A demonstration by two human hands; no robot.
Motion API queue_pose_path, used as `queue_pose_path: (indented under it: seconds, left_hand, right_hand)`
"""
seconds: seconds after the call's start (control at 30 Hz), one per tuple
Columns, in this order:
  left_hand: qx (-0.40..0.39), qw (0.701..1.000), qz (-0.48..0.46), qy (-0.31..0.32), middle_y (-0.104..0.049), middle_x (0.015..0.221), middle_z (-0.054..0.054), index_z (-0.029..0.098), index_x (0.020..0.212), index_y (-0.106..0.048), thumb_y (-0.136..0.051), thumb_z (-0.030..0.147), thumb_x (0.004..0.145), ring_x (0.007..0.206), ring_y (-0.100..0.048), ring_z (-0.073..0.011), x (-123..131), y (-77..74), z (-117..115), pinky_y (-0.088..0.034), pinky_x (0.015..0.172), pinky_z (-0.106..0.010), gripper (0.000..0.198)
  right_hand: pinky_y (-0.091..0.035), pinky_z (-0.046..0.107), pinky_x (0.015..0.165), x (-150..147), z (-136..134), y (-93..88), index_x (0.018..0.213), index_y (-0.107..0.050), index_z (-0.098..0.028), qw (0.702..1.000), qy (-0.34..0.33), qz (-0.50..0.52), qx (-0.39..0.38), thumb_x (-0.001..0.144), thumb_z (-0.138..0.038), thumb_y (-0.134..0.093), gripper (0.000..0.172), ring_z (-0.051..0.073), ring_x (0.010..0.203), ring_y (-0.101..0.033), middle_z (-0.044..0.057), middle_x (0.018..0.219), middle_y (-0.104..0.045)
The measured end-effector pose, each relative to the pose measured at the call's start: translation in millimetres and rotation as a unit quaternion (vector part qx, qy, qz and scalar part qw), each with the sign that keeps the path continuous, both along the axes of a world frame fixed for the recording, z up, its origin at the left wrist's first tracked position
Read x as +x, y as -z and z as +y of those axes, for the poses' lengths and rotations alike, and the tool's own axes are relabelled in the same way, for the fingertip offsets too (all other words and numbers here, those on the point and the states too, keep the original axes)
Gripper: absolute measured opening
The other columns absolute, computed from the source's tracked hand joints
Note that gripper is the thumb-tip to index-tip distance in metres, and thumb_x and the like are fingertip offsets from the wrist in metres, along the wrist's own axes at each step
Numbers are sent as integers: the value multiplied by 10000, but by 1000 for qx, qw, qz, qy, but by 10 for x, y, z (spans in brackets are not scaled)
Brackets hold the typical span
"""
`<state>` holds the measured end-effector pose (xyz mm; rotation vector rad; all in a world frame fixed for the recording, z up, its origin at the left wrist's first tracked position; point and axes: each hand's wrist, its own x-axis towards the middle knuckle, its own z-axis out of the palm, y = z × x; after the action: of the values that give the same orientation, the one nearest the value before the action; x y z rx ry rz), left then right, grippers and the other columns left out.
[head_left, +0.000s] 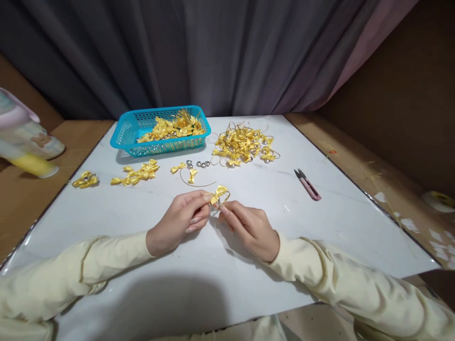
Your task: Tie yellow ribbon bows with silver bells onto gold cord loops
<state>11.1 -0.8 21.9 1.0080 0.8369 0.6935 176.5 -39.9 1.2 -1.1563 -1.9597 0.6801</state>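
Between my two hands, above the white tabletop, is a yellow ribbon bow [221, 191] with a looped gold cord [228, 198]. My left hand [185, 214] pinches the bow at its left side. My right hand [248, 225] pinches the cord just below and to the right of the bow. A small silvery piece seems to hang under the bow, partly hidden by the fingertips. Just beyond my hands lie a loose bow [192, 176], another bow [177, 167], a curved gold cord [195, 184] and several silver bells or beads [203, 164].
A blue basket [159, 150] of yellow bows stands at the back. Right of it is a heap of corded bows [243, 144]. More bows [137, 173] and a ribbon bundle [85, 179] lie left. Pink thread snips [307, 184] rest at right; a bottle [46, 139] stands far left.
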Motion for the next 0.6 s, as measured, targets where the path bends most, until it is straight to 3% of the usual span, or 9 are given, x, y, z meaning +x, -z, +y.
queue_pose_path:
  seconds: [0.6]
  left_hand:
    - [-68, 996, -55, 24, -287, 415, 97, 143, 606, -429, -475, 220, 826, 304, -182, 4, -40, -11, 33, -140, 319, -114, 238]
  right_hand:
    - [-424, 204, 636, 45, 29, 32, 868, -524, -178, 998, -12, -51, 42, 940, -230, -317, 225, 112, 619, -552, 36, 709, -623]
